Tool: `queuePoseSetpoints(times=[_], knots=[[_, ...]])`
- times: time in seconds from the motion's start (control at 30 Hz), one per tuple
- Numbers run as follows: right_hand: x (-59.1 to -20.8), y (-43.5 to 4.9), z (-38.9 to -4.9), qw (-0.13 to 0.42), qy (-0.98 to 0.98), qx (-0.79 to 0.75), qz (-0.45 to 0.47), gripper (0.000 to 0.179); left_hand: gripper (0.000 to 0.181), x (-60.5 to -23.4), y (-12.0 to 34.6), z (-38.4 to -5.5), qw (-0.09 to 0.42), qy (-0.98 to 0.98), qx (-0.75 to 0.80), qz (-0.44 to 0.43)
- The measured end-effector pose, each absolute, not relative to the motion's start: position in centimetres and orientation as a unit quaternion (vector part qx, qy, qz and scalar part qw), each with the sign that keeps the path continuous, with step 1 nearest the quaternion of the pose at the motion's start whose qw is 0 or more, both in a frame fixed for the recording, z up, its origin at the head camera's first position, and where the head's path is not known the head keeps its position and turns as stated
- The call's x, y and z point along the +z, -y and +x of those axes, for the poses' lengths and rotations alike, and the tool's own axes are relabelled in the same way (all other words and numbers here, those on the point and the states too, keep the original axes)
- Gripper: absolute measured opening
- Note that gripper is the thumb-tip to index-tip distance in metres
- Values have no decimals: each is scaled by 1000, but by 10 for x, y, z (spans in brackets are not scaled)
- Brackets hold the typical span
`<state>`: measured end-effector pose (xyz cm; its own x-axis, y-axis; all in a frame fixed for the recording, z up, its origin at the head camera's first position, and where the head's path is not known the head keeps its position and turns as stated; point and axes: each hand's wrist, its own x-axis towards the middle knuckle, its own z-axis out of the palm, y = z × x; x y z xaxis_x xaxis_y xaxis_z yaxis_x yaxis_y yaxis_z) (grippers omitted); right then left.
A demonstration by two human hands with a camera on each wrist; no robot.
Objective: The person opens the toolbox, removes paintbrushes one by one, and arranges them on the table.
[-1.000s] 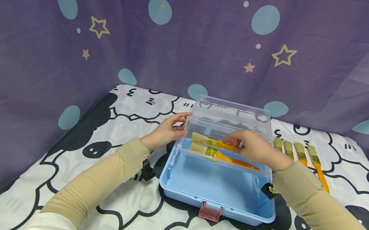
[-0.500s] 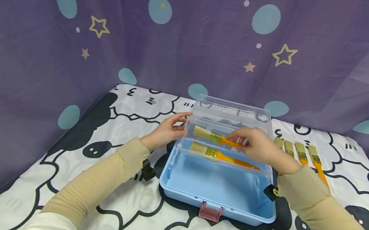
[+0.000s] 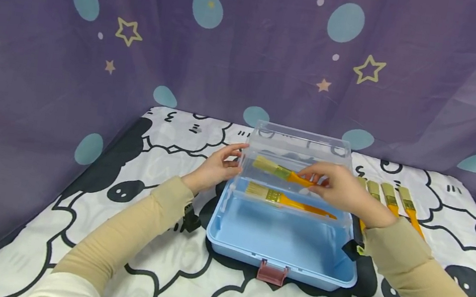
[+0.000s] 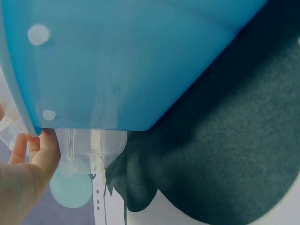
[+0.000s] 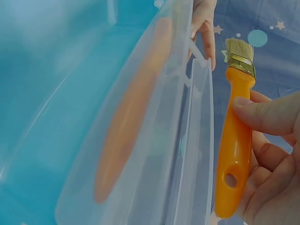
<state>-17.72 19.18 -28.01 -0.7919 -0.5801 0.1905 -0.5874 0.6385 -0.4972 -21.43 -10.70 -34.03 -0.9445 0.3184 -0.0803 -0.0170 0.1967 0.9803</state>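
My right hand (image 3: 346, 189) pinches the orange handle of a paintbrush (image 3: 278, 169) between thumb and fingers, held over the clear lid area with its bristles to the left. In the right wrist view that paintbrush (image 5: 234, 136) shows its handle hole. A second paintbrush (image 3: 303, 206) lies in the translucent tray (image 3: 341, 221) across the back of a blue box (image 3: 280, 238). At the tray's left end, my left hand (image 3: 213, 169) touches the edge with extended fingers. In the left wrist view, its fingers meet the corner of the blue box (image 4: 136, 65).
The clear lid (image 3: 301, 150) stands raised behind the box. A reddish latch (image 3: 272, 273) hangs at the front. Several more paintbrushes (image 3: 406, 200) lie in a row to the right on the sheep-patterned cloth (image 3: 182, 288). A purple curtain (image 3: 255, 59) hangs behind.
My right hand has lifted the paintbrush up and slightly right, away from the one in the tray, and the brush now slants more. The left hand has stayed in place.
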Motion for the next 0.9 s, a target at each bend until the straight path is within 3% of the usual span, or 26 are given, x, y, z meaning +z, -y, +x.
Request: queuePoseSetpoints(times=[0.9], knots=[[-277, -223, -164, -55, 891, 410, 187, 34, 61, -339, 107, -215, 136, -759, 627, 107]])
